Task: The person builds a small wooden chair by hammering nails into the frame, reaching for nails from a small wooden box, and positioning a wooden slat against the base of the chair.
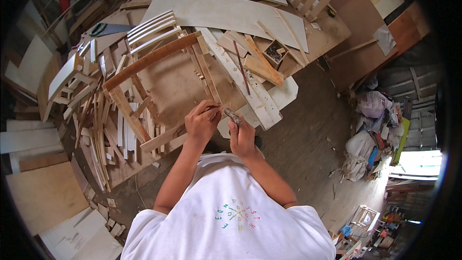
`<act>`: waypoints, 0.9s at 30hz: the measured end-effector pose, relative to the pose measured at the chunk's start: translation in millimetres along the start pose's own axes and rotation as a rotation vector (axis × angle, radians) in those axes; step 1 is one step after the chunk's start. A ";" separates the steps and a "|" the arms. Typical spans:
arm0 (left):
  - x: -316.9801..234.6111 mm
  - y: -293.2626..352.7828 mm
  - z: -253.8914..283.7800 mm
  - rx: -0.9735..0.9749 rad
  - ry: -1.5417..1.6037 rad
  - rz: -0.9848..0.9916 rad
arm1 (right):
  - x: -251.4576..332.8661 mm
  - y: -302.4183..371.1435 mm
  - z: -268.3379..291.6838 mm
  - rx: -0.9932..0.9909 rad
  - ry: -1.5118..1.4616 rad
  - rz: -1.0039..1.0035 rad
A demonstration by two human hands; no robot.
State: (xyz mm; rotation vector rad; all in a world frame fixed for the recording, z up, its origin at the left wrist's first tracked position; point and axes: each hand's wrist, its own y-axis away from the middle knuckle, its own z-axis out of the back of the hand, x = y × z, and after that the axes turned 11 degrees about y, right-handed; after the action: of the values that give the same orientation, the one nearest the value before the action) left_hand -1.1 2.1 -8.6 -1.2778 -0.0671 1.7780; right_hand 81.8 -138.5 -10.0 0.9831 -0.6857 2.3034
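Observation:
Before me on the worktable stands a wooden frame of brown and pale bars, near the table's front edge. My left hand is at the frame's near right corner, its fingers pinched together; what they hold, if anything, is too small to make out. Just right of it, my right hand is closed around a worn grey-brown tool that looks like a hammer. The tool's blunt end points toward the left fingertips, a short gap apart. The right fist hides the rest of it.
Wood strips lie heaped at the left, with a handsaw behind them. Right of the frame are a long white board, a thin dark rod and a small box of nails or screws. Bags lie on the right.

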 end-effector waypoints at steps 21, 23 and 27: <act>2.6 -5.6 5.3 0.064 0.130 0.073 | 6.6 -1.9 -1.8 -0.038 0.023 -0.010; -1.6 -6.7 8.2 0.081 0.126 0.131 | 2.9 1.4 -2.9 -0.054 0.014 0.010; -0.3 -6.0 9.1 0.096 0.115 0.121 | -9.0 8.4 -15.2 -0.112 0.047 0.030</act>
State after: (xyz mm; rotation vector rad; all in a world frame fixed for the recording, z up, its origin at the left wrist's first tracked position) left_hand -4.3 9.4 -1.1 -1.3357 0.1618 1.7825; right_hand 74.3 -137.5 -28.1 0.8697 -0.8061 2.2794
